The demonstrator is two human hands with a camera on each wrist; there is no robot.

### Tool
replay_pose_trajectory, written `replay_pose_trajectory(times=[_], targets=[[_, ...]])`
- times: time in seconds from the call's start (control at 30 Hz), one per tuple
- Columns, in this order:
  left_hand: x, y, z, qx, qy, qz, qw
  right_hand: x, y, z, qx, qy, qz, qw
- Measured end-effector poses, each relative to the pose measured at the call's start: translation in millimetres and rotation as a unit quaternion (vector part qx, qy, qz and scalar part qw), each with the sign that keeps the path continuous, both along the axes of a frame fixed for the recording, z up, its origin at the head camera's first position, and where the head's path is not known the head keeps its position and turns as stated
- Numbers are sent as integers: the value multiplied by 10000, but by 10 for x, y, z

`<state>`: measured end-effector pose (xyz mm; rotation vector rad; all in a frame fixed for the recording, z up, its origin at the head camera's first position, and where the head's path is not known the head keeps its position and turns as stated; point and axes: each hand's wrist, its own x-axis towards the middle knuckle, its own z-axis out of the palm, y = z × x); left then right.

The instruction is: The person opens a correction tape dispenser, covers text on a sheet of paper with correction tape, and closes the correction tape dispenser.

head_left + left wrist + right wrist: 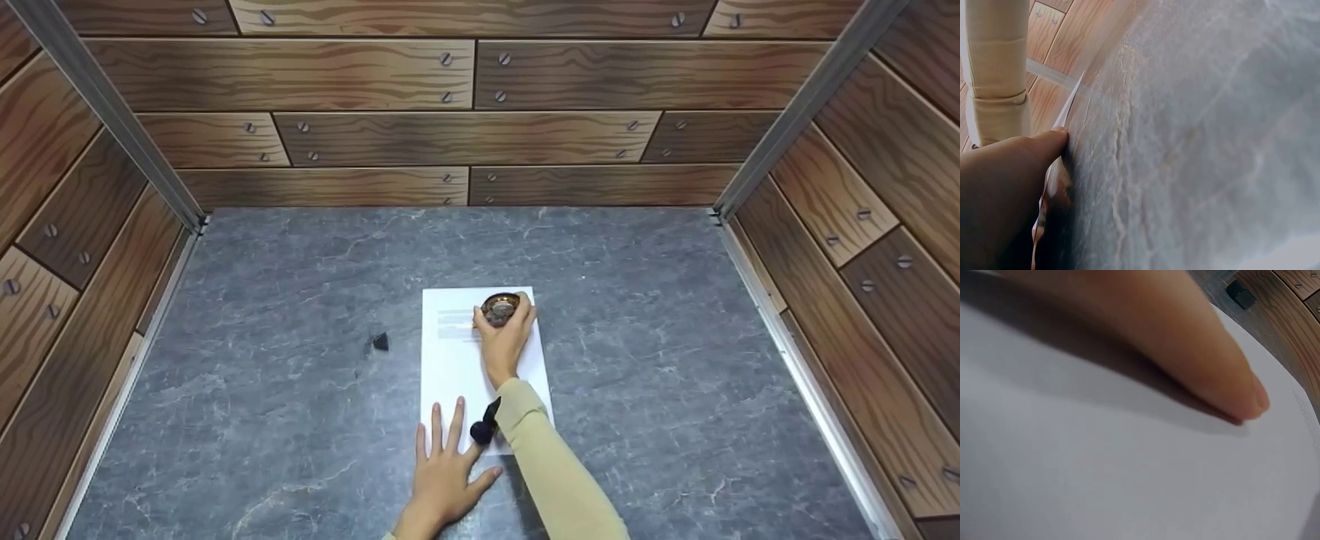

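A white sheet of paper (pixel 457 367) with a block of faint grey print lies on the grey marbled table. At its upper right, my right hand (pixel 504 349) holds a round, dark amber, shiny object (pixel 500 308) with a paler centre between thumb and fingers; its exact kind is unclear. In the right wrist view a finger (pixel 1202 365) touches the paper, and the round object is out of sight there. My left hand (pixel 442 480) lies flat with spread fingers across the sheet's lower left edge. In the left wrist view its thumb (pixel 1044 146) is beside the paper's edge.
A small black object (pixel 381 342) sits on the table left of the sheet. Wood-patterned walls (pixel 330 75) enclose the back and both sides, with metal strips (pixel 795 375) along the table's edges. My right forearm's beige sleeve (pixel 559 472) passes over the sheet's lower right corner.
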<state>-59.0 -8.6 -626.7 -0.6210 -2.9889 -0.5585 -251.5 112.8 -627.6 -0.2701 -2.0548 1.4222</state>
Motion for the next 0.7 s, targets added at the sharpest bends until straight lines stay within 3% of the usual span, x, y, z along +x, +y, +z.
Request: replay_pose_trajectory(times=[0.17, 0.5, 0.7], targets=[[18, 4, -7, 103, 115, -9, 9999, 6, 23, -23, -145, -25, 11, 9999], [-6, -3, 51, -74, -370, -35, 9993, 3, 21, 22, -370, -165, -108, 9991], [-12, -5, 38, -95, -308, -42, 9995, -6, 49, 44, -654, -365, -186, 9970]])
